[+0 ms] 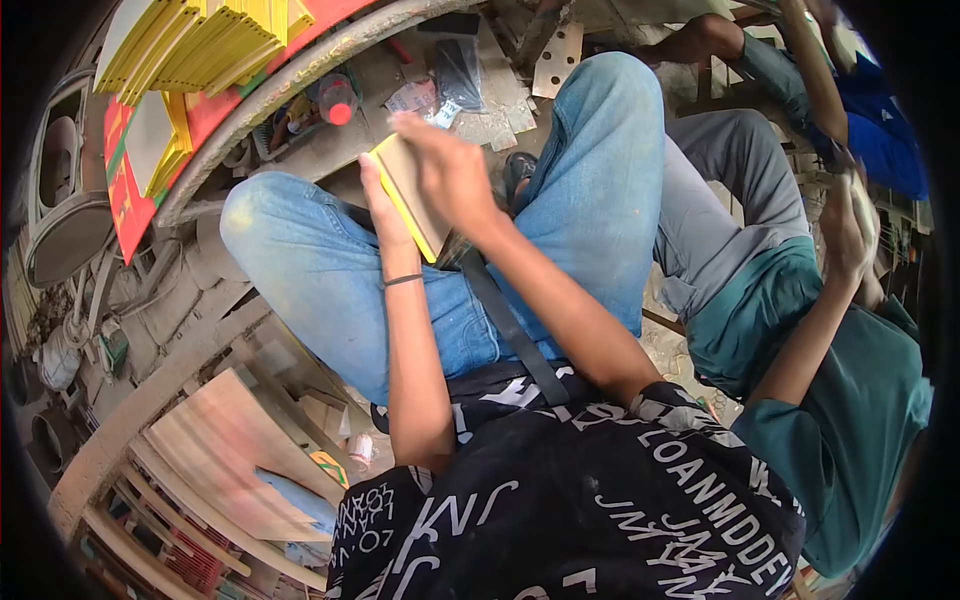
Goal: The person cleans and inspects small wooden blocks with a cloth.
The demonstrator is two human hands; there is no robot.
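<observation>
The yellow-edged panel (413, 200) is above the lap, long axis slanting forward-left, its left long side gripped by the left hand's (385, 205) fingers; the right hand (457, 180) overlaps its face, finger state indeterminable.

The board (415, 200) lies in the left hand (385, 205), under the right hand (455, 180). Ahead of the board and to its left is a jar (338, 98); farther left, stacks (205, 45) rest on a table (128, 190). Another person (840, 400) sits to its right, with a panel (235, 450) behind left.
</observation>
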